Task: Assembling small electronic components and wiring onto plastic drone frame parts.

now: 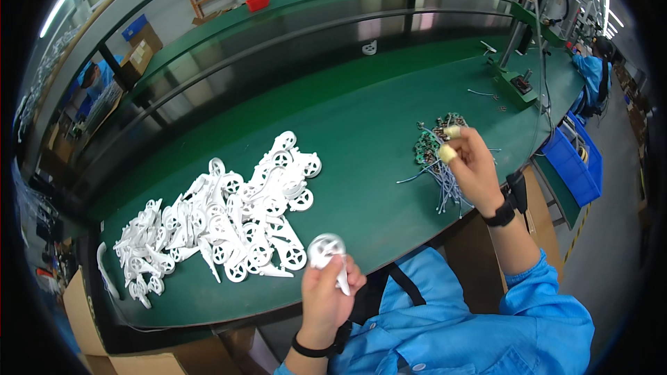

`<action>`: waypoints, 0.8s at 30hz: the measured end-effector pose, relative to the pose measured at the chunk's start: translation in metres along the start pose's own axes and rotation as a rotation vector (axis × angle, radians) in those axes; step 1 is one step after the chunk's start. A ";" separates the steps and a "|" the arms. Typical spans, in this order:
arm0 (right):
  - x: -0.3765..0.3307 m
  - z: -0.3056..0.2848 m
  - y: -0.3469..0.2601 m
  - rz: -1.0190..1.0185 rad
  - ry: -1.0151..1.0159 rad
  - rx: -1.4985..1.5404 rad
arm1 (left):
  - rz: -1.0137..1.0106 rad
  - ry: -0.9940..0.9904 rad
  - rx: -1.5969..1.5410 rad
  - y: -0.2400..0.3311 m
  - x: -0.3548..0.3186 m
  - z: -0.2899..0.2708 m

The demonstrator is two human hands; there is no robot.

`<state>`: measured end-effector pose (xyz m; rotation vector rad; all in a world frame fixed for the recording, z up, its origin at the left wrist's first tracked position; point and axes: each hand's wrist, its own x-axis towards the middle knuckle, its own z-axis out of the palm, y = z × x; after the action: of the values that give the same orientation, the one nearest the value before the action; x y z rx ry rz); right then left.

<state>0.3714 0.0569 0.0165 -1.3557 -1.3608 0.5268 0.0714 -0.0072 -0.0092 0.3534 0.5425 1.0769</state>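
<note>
1. A white wheel-ended part (326,248) is gripped between the thumb and curled fingers of the left hand (325,296), near the bench's front edge; its wheel is blurred and its middle is hidden by the fingers
2. The thumb and forefinger of the right hand (478,175) are held apart, each tipped with a yellow finger cot (447,153); the other fingers are partly hidden, and whether anything is tucked under them cannot be told
3. Beside and partly behind that hand, a heap of small circuit boards (424,149) with grey wires (445,184) is seen; single boards can hardly be made out, and its right side is partly covered by the hand
4. To the left, a large pile of white parts (236,215) is spread on the green workbench (368,160); many are overlapped, so they cannot be counted
5. One loose white piece (369,48) is seen at the back, too small to be read in detail
6. At the right, a green bench press (520,87) is partly crossed by cables, and a blue bin (578,161) is placed beyond the edge; its contents are only partly shown
</note>
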 end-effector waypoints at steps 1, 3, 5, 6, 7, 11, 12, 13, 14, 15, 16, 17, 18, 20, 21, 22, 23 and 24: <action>-0.011 0.009 -0.008 -0.002 -0.051 0.100 | -0.020 0.082 0.001 -0.002 0.001 0.012; -0.038 0.027 -0.025 0.025 -0.133 0.236 | -0.107 0.010 -0.066 -0.008 0.008 0.003; -0.072 0.042 -0.027 -0.001 -0.179 0.282 | -0.115 0.019 -0.072 -0.016 0.013 0.004; -0.091 0.049 -0.026 0.017 -0.175 0.269 | -0.079 0.041 -0.039 -0.019 0.016 0.007; -0.104 0.055 -0.028 0.026 -0.234 0.177 | -0.042 0.065 -0.005 -0.020 0.020 0.008; -0.113 0.069 -0.042 -0.366 -0.527 -0.184 | -0.029 0.203 -0.049 -0.009 0.014 0.022; -0.112 0.073 -0.044 -0.377 -0.610 -0.134 | -0.026 0.210 -0.049 -0.010 0.012 0.015; -0.112 0.077 -0.045 -0.386 -0.692 -0.085 | 0.018 0.094 -0.020 -0.013 0.010 0.004; -0.112 0.078 -0.048 -0.384 -0.694 -0.083 | 0.060 -0.023 0.011 -0.014 0.009 -0.004; -0.111 0.078 -0.052 -0.257 -0.667 0.023 | 0.058 -0.023 0.010 -0.014 0.008 -0.007; -0.110 0.077 -0.054 -0.129 -0.635 0.128 | 0.058 -0.065 -0.004 -0.014 0.008 -0.010; -0.110 0.080 -0.046 -0.135 -0.555 0.212 | 0.057 -0.108 -0.017 -0.015 0.008 -0.010; -0.109 0.083 -0.038 -0.075 -0.522 0.272 | 0.050 -0.112 -0.017 -0.015 0.007 -0.009; -0.107 0.092 -0.043 0.173 -0.503 0.485 | 0.041 -0.126 0.046 -0.015 0.003 -0.003; -0.103 0.095 -0.045 0.172 -0.500 0.483 | 0.058 -0.060 0.115 -0.018 0.003 -0.002; -0.099 0.096 -0.048 0.229 -0.551 0.596 | 0.056 -0.063 0.115 -0.019 0.002 -0.004; -0.096 0.096 -0.051 0.286 -0.602 0.709 | 0.083 -0.064 0.232 -0.020 0.003 -0.008; -0.094 0.095 -0.053 0.286 -0.603 0.710 | 0.111 -0.062 0.349 -0.021 0.003 -0.011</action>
<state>0.2431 -0.0058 -0.0014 -0.8143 -1.2447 1.5422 0.0816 -0.0141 -0.0302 0.7277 0.6624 1.0728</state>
